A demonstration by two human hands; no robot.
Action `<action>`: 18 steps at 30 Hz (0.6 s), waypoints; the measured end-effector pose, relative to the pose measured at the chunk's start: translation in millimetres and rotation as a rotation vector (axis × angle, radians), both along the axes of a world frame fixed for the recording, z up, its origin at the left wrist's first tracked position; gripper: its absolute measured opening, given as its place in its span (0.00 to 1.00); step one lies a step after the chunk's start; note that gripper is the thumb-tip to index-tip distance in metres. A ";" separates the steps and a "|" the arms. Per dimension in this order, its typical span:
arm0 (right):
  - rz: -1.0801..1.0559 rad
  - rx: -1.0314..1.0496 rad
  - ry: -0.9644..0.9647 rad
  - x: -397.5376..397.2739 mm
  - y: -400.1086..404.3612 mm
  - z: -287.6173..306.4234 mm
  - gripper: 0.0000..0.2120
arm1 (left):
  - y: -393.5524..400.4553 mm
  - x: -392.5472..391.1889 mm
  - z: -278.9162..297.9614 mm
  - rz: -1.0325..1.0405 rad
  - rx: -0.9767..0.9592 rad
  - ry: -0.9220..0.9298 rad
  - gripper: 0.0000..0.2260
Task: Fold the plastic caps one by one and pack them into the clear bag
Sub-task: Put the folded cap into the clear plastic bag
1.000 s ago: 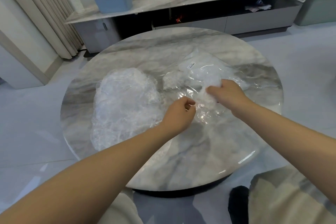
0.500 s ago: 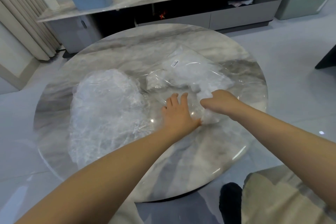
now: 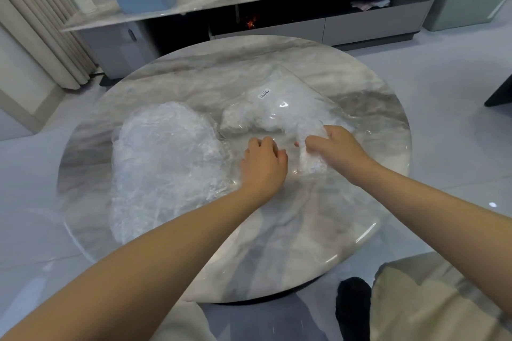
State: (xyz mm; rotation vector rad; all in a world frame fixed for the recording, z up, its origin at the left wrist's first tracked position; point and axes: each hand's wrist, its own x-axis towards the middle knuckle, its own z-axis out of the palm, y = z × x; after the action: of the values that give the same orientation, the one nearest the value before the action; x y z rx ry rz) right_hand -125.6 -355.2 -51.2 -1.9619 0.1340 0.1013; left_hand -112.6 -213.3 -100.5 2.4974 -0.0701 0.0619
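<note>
Marble bench (image 3: 277, 243) carries everything. Your left hand (image 3: 263, 166) rests with fingers curled, seemingly pinching the clear bag (image 3: 285, 108) edge. Just right of it, your right hand (image 3: 335, 147) grips a folded cap (image 3: 311, 158). Left of both lies the cap pile (image 3: 166, 163).

Right hand (image 3: 336, 148) grips a folded plastic cap (image 3: 310, 158) at the mouth of the clear bag (image 3: 291, 108) on the round marble table (image 3: 277, 243). Left hand (image 3: 263, 166) rests beside it, fingers curled on the bag film; hold unclear. Loose cap pile (image 3: 166, 163) sits left of both hands.
</note>
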 end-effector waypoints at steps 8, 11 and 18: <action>0.015 0.181 0.121 -9.8 8.8 -12.1 0.15 | 20.3 -2.9 -1.0 0.142 -0.281 0.081 0.15; 0.082 0.163 0.301 -13.9 15.1 -15.5 0.12 | 21.7 -7.1 3.2 0.130 -0.311 0.038 0.15; -0.013 0.704 0.502 -0.3 15.6 -23.3 0.10 | 27.5 -26.2 11.1 -0.047 -0.221 -0.147 0.11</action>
State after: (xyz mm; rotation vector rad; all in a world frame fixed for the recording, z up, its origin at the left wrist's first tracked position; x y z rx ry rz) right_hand -125.9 -339.6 -74.5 -1.2012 0.3825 0.5563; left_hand -138.8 -185.9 -89.4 2.2661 -0.1736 0.2224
